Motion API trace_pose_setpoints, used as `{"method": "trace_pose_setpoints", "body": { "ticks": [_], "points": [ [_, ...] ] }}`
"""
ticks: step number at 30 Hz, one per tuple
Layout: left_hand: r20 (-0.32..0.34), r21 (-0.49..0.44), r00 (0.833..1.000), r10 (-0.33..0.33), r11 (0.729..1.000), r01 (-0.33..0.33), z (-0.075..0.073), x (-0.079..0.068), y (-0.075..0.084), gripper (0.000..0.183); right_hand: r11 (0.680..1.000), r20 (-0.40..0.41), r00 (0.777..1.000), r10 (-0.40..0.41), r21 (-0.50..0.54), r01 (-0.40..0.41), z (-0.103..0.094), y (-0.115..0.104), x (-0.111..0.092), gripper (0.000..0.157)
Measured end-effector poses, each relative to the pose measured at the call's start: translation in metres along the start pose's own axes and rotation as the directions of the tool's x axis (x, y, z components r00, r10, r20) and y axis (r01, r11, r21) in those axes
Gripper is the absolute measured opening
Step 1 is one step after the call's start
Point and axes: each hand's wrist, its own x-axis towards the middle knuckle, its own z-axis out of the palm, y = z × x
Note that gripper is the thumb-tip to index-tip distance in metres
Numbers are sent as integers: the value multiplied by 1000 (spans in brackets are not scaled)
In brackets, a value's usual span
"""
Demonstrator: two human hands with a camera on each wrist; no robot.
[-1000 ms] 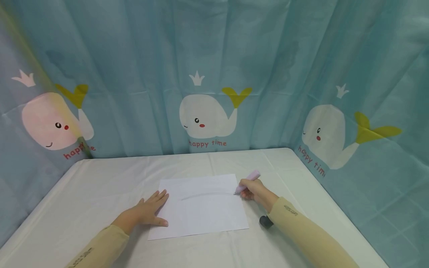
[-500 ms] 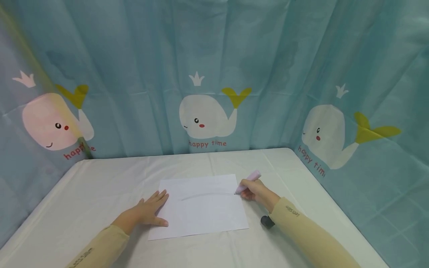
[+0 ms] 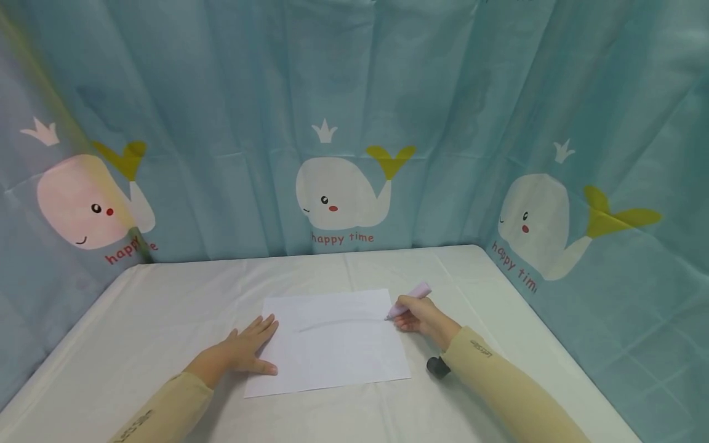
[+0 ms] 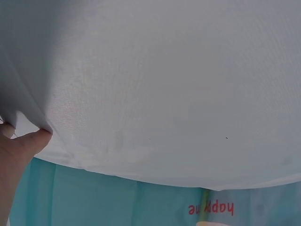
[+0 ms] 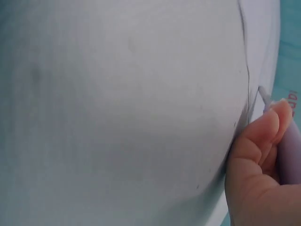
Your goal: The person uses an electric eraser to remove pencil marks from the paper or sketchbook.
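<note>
A white sheet of paper [image 3: 338, 354] lies on the table in the head view. My left hand [image 3: 246, 347] rests on its left edge, fingers spread; in the left wrist view only part of that hand [image 4: 21, 148] shows, at the left border. At the sheet's right edge, my right hand [image 3: 418, 315] grips a light purple marker [image 3: 414, 294], its tip pointing down-left at the paper. Whether the tip touches is hard to tell. The right wrist view shows the thumb and fingers pinching the marker [image 5: 289, 155] close to its tip. A faint grey curved line [image 3: 338, 322] crosses the paper.
White cloth covers the table [image 3: 183, 301]. A teal curtain [image 3: 238, 123] printed with whales stands along the back and sides. Beneath the right sleeve [image 3: 498, 375] a dark round thing [image 3: 436, 367] sticks out.
My right hand and the marker tip have shifted very slightly left over the paper's right edge. My left hand and the sheet have stayed in place.
</note>
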Motion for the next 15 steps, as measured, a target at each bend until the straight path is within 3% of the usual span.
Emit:
{"method": "trace_pose_setpoints", "body": {
  "ticks": [15],
  "points": [
    [0, 5, 1000, -6, 1000, 6, 0, 0, -1, 110, 999, -39, 999, 13, -51, -15, 6, -1, -2, 15]
  ]
}}
